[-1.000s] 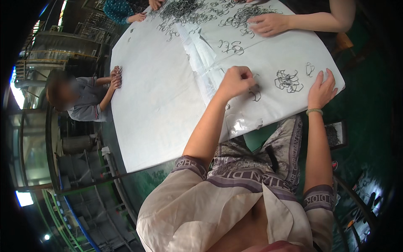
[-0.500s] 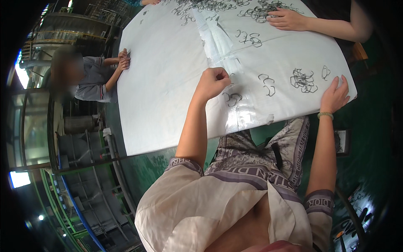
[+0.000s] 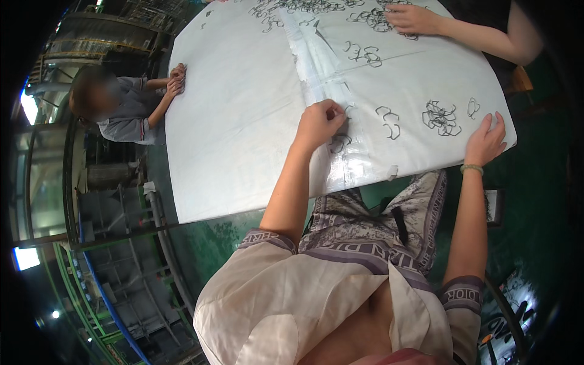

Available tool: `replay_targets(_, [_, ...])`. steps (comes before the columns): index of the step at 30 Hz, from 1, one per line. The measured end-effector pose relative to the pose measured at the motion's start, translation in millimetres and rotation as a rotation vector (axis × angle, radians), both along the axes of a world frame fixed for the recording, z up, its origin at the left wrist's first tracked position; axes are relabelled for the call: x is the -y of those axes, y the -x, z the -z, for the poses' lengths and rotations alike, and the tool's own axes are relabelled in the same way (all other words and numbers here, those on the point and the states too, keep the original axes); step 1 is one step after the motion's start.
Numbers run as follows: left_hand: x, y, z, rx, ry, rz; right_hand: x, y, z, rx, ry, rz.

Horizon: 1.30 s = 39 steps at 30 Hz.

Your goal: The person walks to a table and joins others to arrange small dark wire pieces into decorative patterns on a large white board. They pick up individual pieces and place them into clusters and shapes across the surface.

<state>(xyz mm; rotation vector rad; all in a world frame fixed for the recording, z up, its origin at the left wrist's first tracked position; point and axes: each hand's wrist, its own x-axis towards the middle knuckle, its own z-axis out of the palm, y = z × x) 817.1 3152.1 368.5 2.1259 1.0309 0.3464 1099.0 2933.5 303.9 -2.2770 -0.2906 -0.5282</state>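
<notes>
My left hand is over the table near its front edge, thumb and fingertips pinched together. At the fingertips shows a small dark curved wire ring, which the pinch seems to grip. Just below that hand lie a few more dark open rings, partly covered by it. My right hand rests at the table's right front edge with its fingers stretched out, holding nothing. Between the hands are several loose C-shaped rings and a tangled cluster of rings. One small piece lies just beyond my right fingertips.
A white sheet covers the table, with clear tape along a seam. Bigger heaps of rings lie at the far side. At the far right, a co-worker's hand touches a pile; another person's hands rest on the left edge.
My left hand has moved a little to the right, and the ring at its fingertips has shifted along with it. My right hand has stayed put. The co-worker's hand moved slightly away.
</notes>
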Motion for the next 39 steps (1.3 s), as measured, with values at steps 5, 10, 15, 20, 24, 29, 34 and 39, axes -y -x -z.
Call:
replay_targets(5, [33.9, -33.7, -0.8, 0.151, -0.201, 0.222, 0.7, 1.0, -2.0, -0.006, 0.010, -0.006])
replay_targets(10, [49.7, -49.1, 12.8, 0.175, -0.374, 0.267, 0.9, 0.4, -0.1, 0.008, 0.023, -0.001])
replay_targets(15, [54.4, -59.5, 13.2, 0.068, -0.495, 0.215, 1.1, -0.9, 1.6, 0.011, 0.029, -0.001])
replay_targets(20, [46.3, -59.3, 7.5, 0.069, -0.335, 0.201, 1.3, -1.1, 3.7, 0.039, 0.021, 0.004])
replay_targets(24, [33.5, -51.4, 9.6, 0.168, -0.271, 0.065, 0.4, -1.5, 3.6, 0.043, 0.018, 0.008])
replay_targets(29, [34.3, -49.1, 14.3, 0.181, -0.320, 0.164, 1.0, -1.7, 3.4, 0.033, 0.033, 0.004])
replay_targets(34, [16.1, -36.9, 7.0, 0.242, -0.262, -0.013, 1.0, -1.0, 2.7, 0.034, 0.034, 0.004])
replay_targets(39, [19.6, -30.2, 6.9, 0.072, -0.296, 0.067, 0.5, 2.0, -3.1, 0.018, 0.041, 0.006])
